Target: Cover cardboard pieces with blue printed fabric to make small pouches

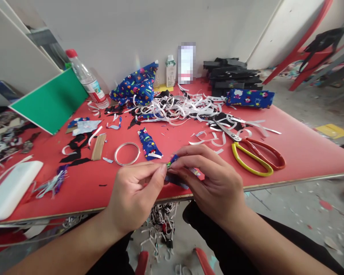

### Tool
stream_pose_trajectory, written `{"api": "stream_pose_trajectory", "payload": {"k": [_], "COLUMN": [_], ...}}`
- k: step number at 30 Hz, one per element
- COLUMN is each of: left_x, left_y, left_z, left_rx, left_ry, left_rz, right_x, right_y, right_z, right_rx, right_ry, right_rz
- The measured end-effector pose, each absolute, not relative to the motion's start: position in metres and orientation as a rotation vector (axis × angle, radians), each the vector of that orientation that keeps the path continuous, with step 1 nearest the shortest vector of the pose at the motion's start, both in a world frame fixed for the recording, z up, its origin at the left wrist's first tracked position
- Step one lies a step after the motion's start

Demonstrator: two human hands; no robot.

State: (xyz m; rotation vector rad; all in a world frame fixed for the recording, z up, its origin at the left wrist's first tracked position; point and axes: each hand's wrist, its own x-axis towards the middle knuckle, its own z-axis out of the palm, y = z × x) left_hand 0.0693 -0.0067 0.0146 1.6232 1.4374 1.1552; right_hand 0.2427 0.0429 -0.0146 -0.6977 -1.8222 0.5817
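Near the table's front edge, my left hand [141,189] and my right hand [210,175] meet, both pinching a small piece of blue printed fabric [174,157]. Fingers hide most of the piece; some of it shows below my right fingers. Just beyond my hands lies another strip of the blue printed fabric [149,143], with a white strip across its near end. A ring-shaped roll of tape [138,153] lies flat to the left of that strip. To the right, scissors [237,139] with one yellow and one red handle rest partly open, blades pointing away.
White and black strips [183,107] are heaped at the back centre. Behind them stand a blue fabric bundle [137,86], a white bottle [170,70] and a phone [186,63]. Black folded pieces [232,74] are stacked at right. A clear bottle [88,84] leans by a green board [50,101].
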Motion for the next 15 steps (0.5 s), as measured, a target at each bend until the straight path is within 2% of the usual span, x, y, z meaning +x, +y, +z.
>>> {"api": "stream_pose_trajectory", "payload": {"k": [15], "left_x": [0.061], "left_y": [0.008], "left_z": [-0.003], "left_rx": [0.986], "left_ry": [1.263], "left_rz": [1.29], "right_x": [0.256], "right_y": [0.055], "right_z": [-0.015], "right_rx": [-0.812], "right_ry": [-2.091], "right_rz": [0.397]}}
